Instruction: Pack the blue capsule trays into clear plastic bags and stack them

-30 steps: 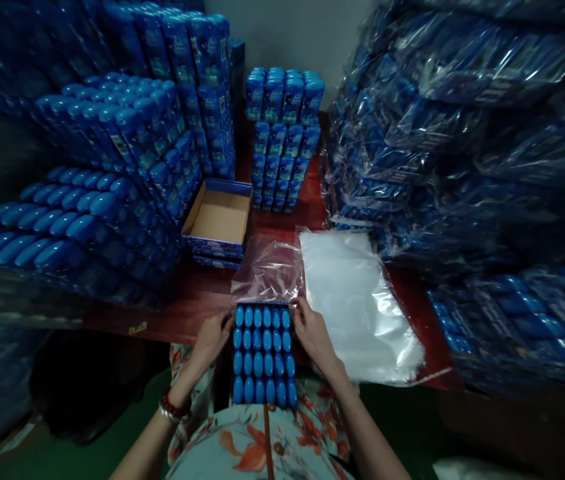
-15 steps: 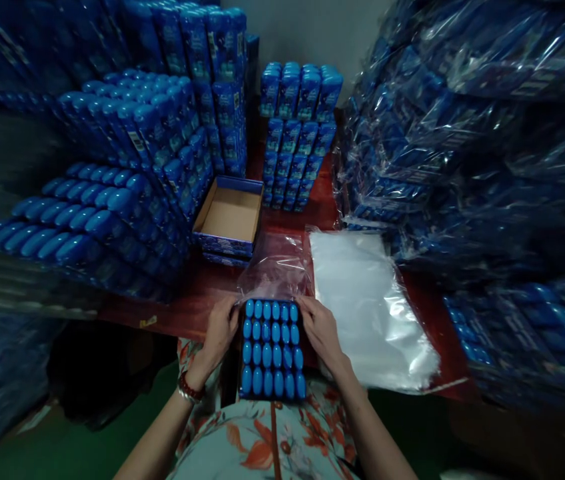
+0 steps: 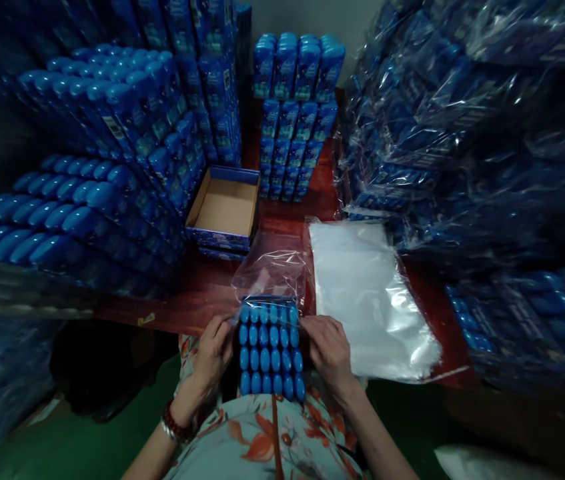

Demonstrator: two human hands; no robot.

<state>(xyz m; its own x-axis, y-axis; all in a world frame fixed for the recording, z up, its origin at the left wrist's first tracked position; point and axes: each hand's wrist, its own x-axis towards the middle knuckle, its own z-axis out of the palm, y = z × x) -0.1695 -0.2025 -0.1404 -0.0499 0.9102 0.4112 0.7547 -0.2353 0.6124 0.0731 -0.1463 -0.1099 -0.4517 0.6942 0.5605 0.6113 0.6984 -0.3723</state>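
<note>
A tray-like pack of several rows of rounded blue-topped packages [image 3: 265, 358] sits right against my body at the table's front edge. The mouth of a clear plastic bag [image 3: 272, 270] lies over its far rows, while the rest of the bag spreads beyond on the table. At the left side of the pack, my left hand [image 3: 213, 350] pinches the bag's edge with curled fingers. My right hand [image 3: 329, 347] grips the opposite edge of the bag, at the right side. The bag's rim between fingers and thumbs is partly hidden.
A stack of flat clear bags [image 3: 362, 287] lies to the right on the red table [image 3: 307, 213]. Beyond stands an open cardboard tray [image 3: 225, 205]. Blue packages tower at the left [image 3: 62, 207] and back [image 3: 292, 120]; plastic-wrapped packs [image 3: 427, 133] pile up at the right.
Both hands have drawn nearer to my body, pulling the bag's edges along the sides of the pack. The bag now covers the far rows. The camera view has tilted slightly downward.
</note>
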